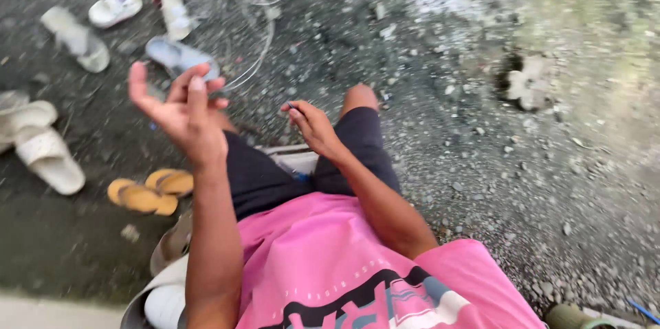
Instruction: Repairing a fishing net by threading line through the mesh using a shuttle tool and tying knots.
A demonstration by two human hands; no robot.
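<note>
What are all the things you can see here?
Yellow sandals: two, yellow, ground left of the knees.
White sandals: two or three, white, far left edge.
Pale sandals: about four, white to grey, top left.
Wire: thin loops, pale, ground at top.
Gravel: grey, all around.
Shorts: dark, on the legs.
Shirt: pink, bottom centre.
Left hand: raised, fingers spread.
Right hand: above the knee; something small at the fingertips, too blurred to name.

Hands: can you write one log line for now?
left hand: raised, open | right hand: pinching small dark thing | yellow sandals: on ground
</note>
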